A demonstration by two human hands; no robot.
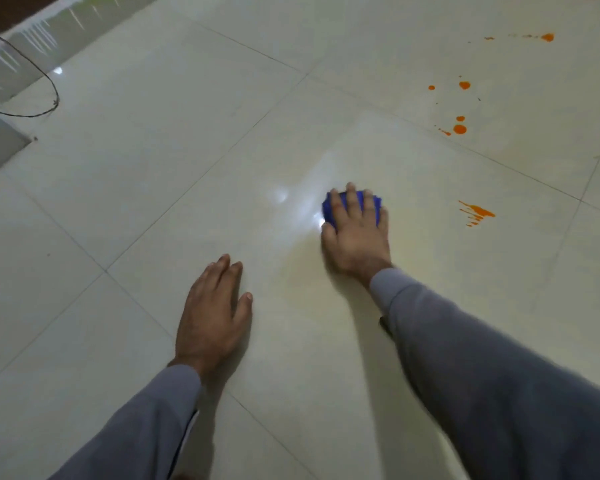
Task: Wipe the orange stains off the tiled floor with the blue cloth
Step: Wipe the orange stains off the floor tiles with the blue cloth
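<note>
Nearest, his left hand (212, 311) lies flat, fingers straight, on the tiled floor (153, 168). Farther right, his right hand (355, 233) presses the blue cloth (343, 200) down; a loaded cloth could smear the orange stains (477, 213).

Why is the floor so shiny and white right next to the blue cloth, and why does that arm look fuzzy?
In the head view, a lamp's glare bounces off the glossy tiled floor just left of the blue cloth; the right hand and its sleeve look smeared, probably motion blur; the left hand looks sharper; the wide lens bends the tile lines.
</note>
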